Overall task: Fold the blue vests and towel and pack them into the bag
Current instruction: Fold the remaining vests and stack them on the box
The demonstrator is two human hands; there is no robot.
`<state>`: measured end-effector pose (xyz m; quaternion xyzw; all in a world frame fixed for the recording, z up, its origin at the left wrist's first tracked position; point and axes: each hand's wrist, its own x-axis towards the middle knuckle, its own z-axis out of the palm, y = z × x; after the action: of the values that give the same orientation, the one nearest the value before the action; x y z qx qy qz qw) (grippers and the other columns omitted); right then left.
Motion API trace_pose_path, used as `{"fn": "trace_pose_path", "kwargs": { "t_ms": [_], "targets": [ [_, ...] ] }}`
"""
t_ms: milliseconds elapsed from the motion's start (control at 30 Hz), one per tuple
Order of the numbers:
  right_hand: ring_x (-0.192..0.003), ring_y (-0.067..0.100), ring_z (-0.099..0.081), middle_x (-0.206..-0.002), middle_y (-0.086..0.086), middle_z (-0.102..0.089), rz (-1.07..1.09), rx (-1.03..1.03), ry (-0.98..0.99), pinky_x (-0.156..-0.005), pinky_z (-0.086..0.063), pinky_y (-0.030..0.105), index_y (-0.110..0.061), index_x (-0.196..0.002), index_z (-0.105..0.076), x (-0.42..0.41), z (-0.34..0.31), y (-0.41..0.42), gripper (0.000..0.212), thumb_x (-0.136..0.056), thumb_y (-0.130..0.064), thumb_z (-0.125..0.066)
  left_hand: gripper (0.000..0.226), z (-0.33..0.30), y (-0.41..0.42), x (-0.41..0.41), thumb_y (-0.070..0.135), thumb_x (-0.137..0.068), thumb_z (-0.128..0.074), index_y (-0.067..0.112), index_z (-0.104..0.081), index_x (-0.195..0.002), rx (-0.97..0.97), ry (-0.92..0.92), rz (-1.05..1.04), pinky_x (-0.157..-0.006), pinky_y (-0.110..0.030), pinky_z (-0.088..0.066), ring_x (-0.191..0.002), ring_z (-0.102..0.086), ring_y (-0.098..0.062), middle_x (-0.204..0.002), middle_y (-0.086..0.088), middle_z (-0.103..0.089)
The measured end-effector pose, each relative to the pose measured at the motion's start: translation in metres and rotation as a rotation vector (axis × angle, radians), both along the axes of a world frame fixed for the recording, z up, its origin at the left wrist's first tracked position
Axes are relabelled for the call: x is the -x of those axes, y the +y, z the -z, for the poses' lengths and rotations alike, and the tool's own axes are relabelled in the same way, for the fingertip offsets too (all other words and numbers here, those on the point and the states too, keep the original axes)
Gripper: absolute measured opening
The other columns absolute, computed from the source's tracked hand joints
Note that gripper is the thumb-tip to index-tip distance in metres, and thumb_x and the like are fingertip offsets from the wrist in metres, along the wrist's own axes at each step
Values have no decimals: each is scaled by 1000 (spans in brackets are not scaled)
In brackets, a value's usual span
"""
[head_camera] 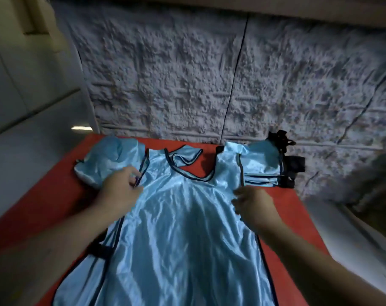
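Rough grey textured wall (pixel 209 74) backed the red desk (pixel 55 195) where I worked. At far left lay a bunched blue vest (pixel 103 160). My left hand (pixel 121 188) pinched the dark-trimmed armhole edge of the spread blue vest (pixel 183 228), which lay flat across the desk's middle. My right hand (pixel 251 202) was curled at the opposite armhole; whether it held cloth I could not tell. At far right sat a folded vest (pixel 260 166) against black straps (pixel 287 155). I judged the satin light, limp and slippery, best held by its bound edges.
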<state>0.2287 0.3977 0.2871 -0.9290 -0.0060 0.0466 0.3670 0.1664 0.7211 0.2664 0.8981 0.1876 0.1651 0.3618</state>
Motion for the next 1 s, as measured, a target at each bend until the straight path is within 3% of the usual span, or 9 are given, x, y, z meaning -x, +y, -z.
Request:
{"fn": "trace_pose_path", "kwargs": {
  "t_ms": [67,267,333,433,567,667,767,900,1000],
  "targets": [
    [-83,19,-70,-88,0,-72,-36,94,74,-73,-45,21,-22,-113,-74,56,25,-21,28,-85,-22,-72,28,18,-14,54,13,-75,-81,20,-59,-90,-51,151,4,-65,-34,-47,-74,-65,-30,-73,-1,-62],
    [-105,32,-66,-108,10,-69,146,262,320,-84,-49,36,-16,-97,-56,144,70,-69,46,-77,-57,-51,49,52,-50,170,60,-75,-65,24,-49,-104,-257,596,-101,-82,-29,-51,-100,-66,-15,-106,7,-68],
    [-106,31,-65,-113,13,-67,191,226,358,-85,-49,34,-14,-102,-55,167,75,-76,48,-75,-54,-57,48,59,-55,192,58,-81,-64,23,-51,-111,-262,610,-113,-85,-26,-50,-106,-65,-12,-109,8,-68],
    [-102,31,-67,-103,14,-68,212,198,318,-78,-45,31,-9,-102,-57,183,89,-80,45,-84,-49,-62,35,70,-51,202,51,-85,-69,19,-55,-85,-155,583,-167,-70,-27,-48,-94,-68,-16,-87,6,-63],
    [-62,22,-59,-49,-4,-53,139,262,339,-62,-43,24,-10,-56,-61,194,96,-76,31,-75,-34,-66,35,72,-46,203,44,-79,-75,16,-60,-64,-106,626,-158,-51,-22,-42,-69,-68,-13,-65,8,-64],
    [-64,23,-56,-53,-4,-52,142,301,308,-63,-42,23,-10,-59,-61,195,85,-68,23,-72,-29,-64,40,61,-46,203,40,-79,-72,14,-52,-56,-157,620,-121,-42,-21,-33,-57,-61,-10,-58,5,-61],
    [-63,23,-55,-52,-3,-55,174,284,280,-61,-40,25,-10,-58,-61,193,79,-66,41,-84,-40,-65,49,56,-49,204,37,-81,-74,16,-41,-53,-111,583,-88,-40,-22,-32,-45,-49,-7,-47,3,-48],
    [-48,23,-59,-43,4,-59,232,155,376,-48,-41,24,0,-58,-72,192,75,-71,46,-81,-40,-74,44,57,-42,209,32,-68,-87,10,-55,-88,58,618,-130,-57,-30,-49,-72,-65,-17,-85,-5,-66],
    [-47,21,-50,-49,13,-54,267,-105,485,-48,-40,28,6,-63,-69,196,64,-72,30,-72,-18,-85,37,53,-29,206,26,-76,-84,11,-51,-68,290,577,-88,-47,-23,-38,-53,-51,-16,-61,0,-53]
  ]
}}
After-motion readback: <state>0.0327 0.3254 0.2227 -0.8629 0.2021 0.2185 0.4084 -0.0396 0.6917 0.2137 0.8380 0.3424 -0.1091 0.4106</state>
